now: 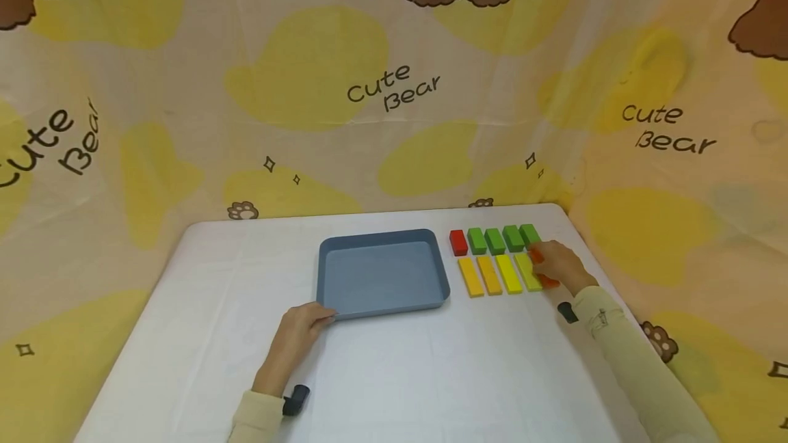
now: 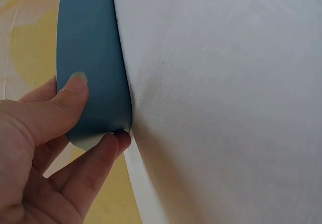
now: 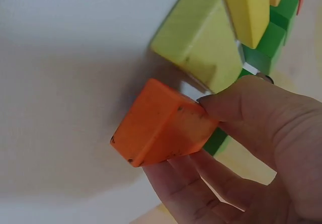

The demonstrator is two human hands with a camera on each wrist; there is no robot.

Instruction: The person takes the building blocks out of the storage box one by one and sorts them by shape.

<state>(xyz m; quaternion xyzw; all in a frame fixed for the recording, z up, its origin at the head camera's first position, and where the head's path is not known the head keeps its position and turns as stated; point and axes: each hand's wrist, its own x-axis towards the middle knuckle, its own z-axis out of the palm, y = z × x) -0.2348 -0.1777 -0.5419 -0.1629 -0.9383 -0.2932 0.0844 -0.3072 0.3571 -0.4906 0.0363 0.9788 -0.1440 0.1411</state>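
My left hand (image 1: 297, 335) grips the near left corner of a shallow blue-grey tray (image 1: 383, 280). In the left wrist view the thumb lies against the outer face of the tray's wall (image 2: 93, 43), with other fingers around the corner. At the right end of the block rows, my right hand (image 1: 559, 264) pinches an orange block (image 3: 163, 128) between thumb and fingers. Beside that block is a yellow-green block (image 3: 198, 38), and a brighter yellow block (image 3: 246, 12) lies beyond it. From the head, my fingers partly cover the orange block.
Two orange-yellow blocks (image 1: 470, 277) continue the front row leftward. Behind them runs a row with one red block (image 1: 458, 243) and several green blocks (image 1: 495, 241). A white cloth (image 1: 394, 381) covers the table, and patterned fabric walls (image 1: 308, 156) stand around its back and sides.
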